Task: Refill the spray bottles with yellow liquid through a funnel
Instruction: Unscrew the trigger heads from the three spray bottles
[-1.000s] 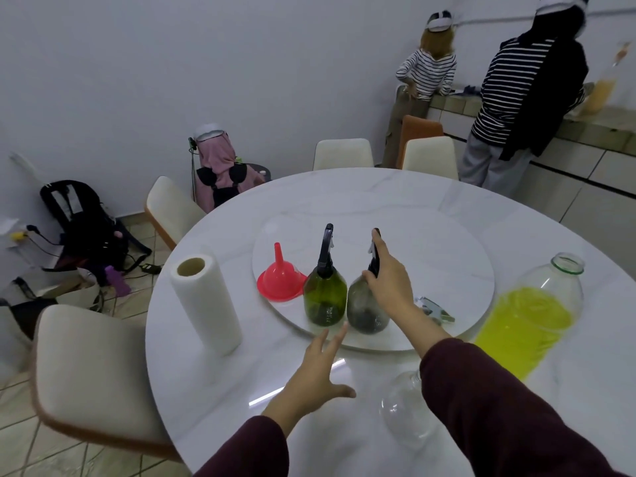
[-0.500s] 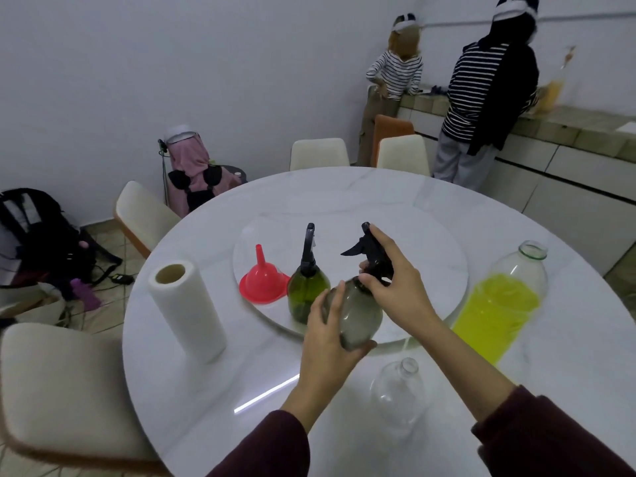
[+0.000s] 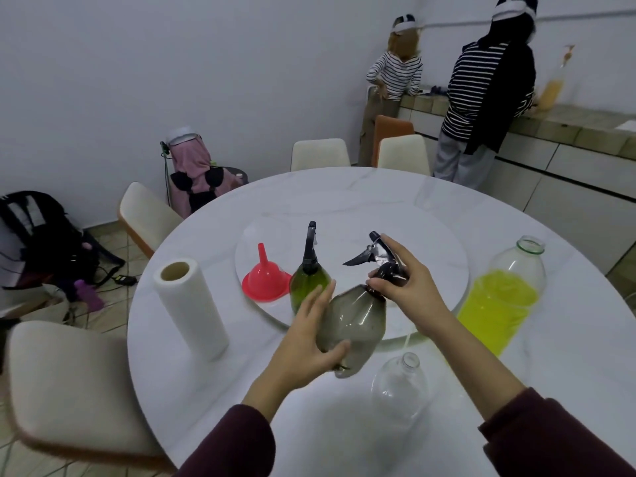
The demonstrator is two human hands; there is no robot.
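Now the left hand [image 3: 311, 342] wraps round the grey spray bottle [image 3: 354, 327], held above the desk [image 3: 344, 197] mid-frame and leaning up to the right. The right hand [image 3: 404, 285] pinches its black top [image 3: 380, 261], probably ready to twist.

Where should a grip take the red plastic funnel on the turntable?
Take the red plastic funnel by its narrow spout, coming from above. It sits mouth-down with the spout pointing up, leaning slightly left, clear of the green glass spray bottle beside it; the wide cone flat on the white round turntable offers little to pinch.
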